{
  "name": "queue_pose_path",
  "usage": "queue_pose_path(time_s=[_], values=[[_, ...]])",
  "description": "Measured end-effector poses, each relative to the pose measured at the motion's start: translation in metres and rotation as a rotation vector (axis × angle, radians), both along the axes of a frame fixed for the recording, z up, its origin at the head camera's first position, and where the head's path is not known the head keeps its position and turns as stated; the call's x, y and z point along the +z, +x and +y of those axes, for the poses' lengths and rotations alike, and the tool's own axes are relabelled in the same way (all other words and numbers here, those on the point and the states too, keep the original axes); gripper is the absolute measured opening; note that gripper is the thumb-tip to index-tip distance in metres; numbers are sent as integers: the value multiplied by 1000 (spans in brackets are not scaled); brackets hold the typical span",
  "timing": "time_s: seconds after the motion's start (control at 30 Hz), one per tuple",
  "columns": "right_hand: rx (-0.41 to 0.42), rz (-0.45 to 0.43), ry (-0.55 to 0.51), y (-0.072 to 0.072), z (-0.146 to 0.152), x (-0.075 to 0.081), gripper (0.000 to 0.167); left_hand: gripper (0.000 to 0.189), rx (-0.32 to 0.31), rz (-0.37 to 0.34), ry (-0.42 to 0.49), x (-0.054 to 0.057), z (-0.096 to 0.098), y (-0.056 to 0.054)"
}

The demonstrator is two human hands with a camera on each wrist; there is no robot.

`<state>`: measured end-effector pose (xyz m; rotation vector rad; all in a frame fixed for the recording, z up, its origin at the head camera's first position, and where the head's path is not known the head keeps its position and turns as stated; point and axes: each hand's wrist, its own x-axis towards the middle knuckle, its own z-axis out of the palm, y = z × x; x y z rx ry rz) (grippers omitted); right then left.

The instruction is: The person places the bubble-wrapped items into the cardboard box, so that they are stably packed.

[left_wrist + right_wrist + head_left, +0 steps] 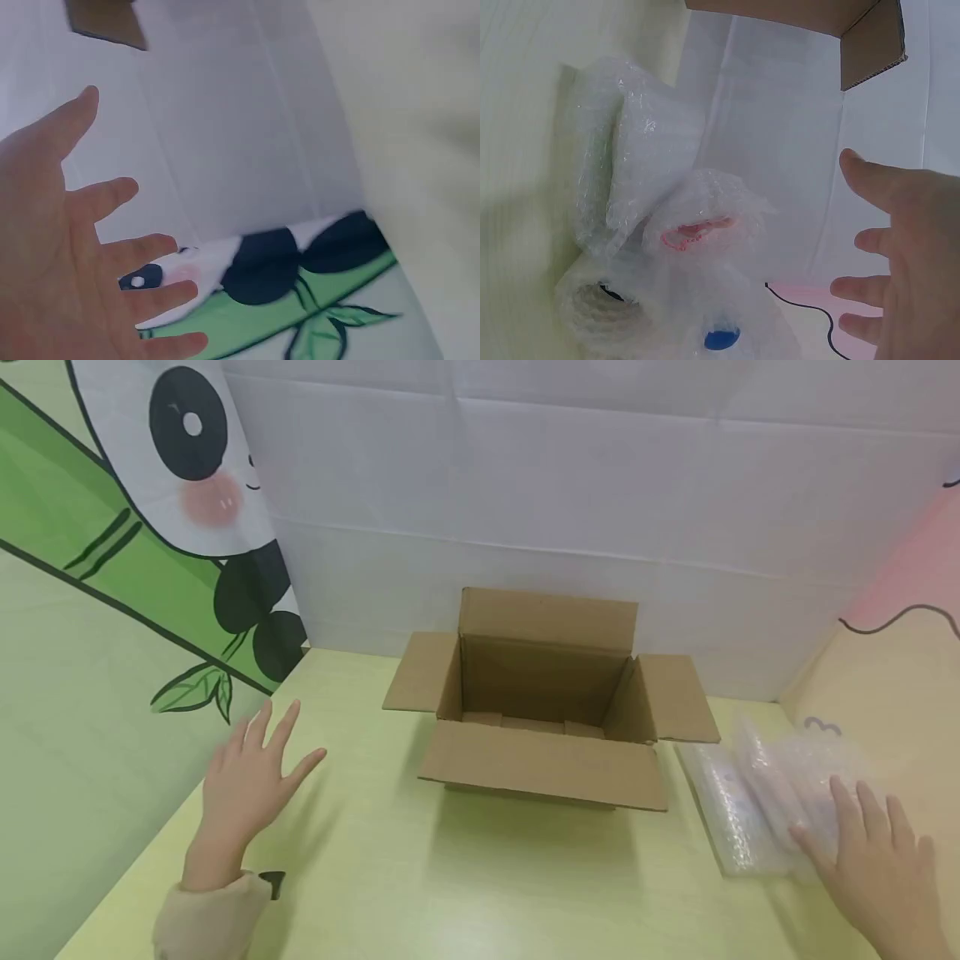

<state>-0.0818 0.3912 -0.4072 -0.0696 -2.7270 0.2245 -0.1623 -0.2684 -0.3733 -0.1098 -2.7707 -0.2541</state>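
An empty cardboard box (543, 764) stands on the table with all its top flaps folded outward. Left of it my left hand (251, 785) hovers over the table, fingers spread and nothing held. On the right side lie clear bubble wrap sheets or pouches (731, 814). My right hand (881, 860) is above them with its fingers spread, overlapping their edge in the head view. From the right wrist, the folded bubble wrap (660, 142) shows apart from the fingers, beside a wrapped bundle with a red edge (697, 232) and a rolled bubble wrap piece (604, 307).
A blue spot (721, 337) shows through plastic near the roll. Behind the box hangs a white cloth wall (562, 485). A panda and bamboo print (187, 485) covers the left wall; a pink and cream print (915, 627) covers the right.
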Motion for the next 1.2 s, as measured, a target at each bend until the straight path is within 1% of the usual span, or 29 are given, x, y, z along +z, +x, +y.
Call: queue_pose_path(time_s=[0.07, 0.13, 0.2, 0.27, 0.3, 0.37, 0.43, 0.5, 0.63, 0.77, 0.83, 0.9, 0.97, 1.1, 1.2], values=[[33, 28, -5, -5, 0, 1, 75, 76, -39, 46, 14, 12, 9, -2], [64, 20, -33, -12, -2, 3, 74, 75, -86, 87, 20, 25, 20, -4], [80, -28, -89, -20, -4, 5, 75, 73, -133, 122, 22, 38, 34, -7], [68, -95, -140, -30, -7, 7, 76, 72, -175, 139, 26, 49, 49, -13], [53, -132, -157, -34, -9, 8, 77, 72, -195, 136, 30, 55, 56, -16], [31, -179, -162, -43, -12, 8, 78, 71, -235, 124, 36, 64, 71, -22], [17, -202, -142, -50, -14, 8, 77, 71, -280, 107, 53, 70, 84, -31], [1, -218, -130, -57, -16, 7, 76, 70, -325, 71, 77, 75, 96, -40], [-10, -243, -120, -65, -17, 4, 75, 69, -416, -42, 143, 80, 114, -57], [9, -251, -102, -69, -17, 0, 70, 75, -455, -175, 172, 81, 126, -67], [17, -257, -93, -69, -17, 0, 67, 80, -465, -215, 157, 81, 130, -70], [20, -254, -84, -68, -17, 0, 63, 86, -479, -234, 132, 79, 135, -72], [22, -230, -67, -67, -18, 0, 57, 91, -487, -235, 105, 76, 137, -75], [28, -145, -47, -63, -20, -1, 43, 102, -480, -215, 48, 66, 138, -77], [24, -113, -53, -61, -21, -2, 35, 107, -478, -200, 25, 60, 137, -78]])
